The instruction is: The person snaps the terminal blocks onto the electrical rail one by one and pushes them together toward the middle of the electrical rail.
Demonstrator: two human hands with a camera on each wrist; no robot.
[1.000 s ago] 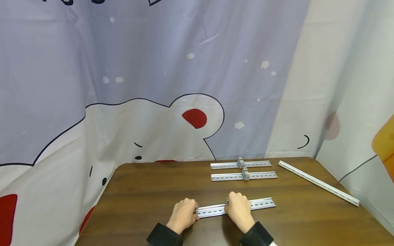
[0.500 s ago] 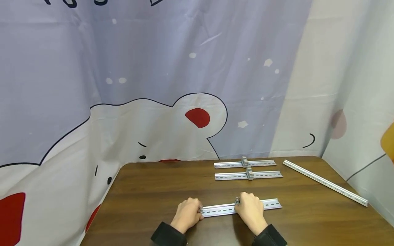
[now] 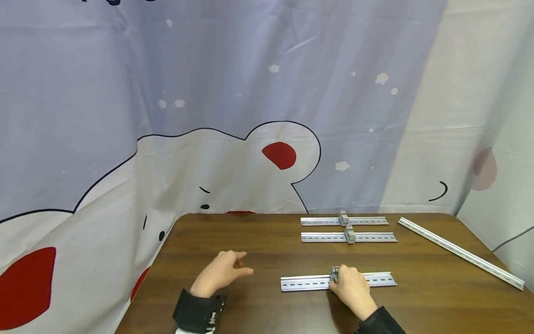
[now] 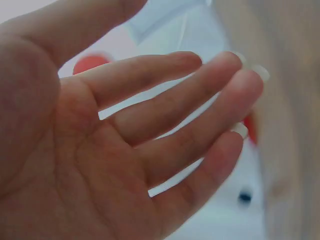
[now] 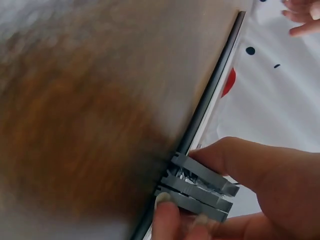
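A short slotted metal rail (image 3: 306,282) lies on the brown table (image 3: 258,246) near the front. My right hand (image 3: 349,286) pinches a small grey clip block (image 3: 334,274) that sits on this rail; the right wrist view shows thumb and fingers (image 5: 240,165) closed round the grey clip block (image 5: 200,187) against the rail's edge (image 5: 210,95). My left hand (image 3: 223,271) hovers above the table to the left of the rail, holding nothing. In the left wrist view its fingers (image 4: 175,105) are spread and nearly straight.
Two more short rails (image 3: 363,221) (image 3: 371,237), each with a grey clip at its middle, lie side by side at the back. A long plain rail (image 3: 459,253) runs diagonally along the right side. A printed curtain (image 3: 250,116) hangs behind the table.
My left hand has let go of the rail's left end and moved left and up, opening. The right hand stays on the clip. The head view has shifted left.
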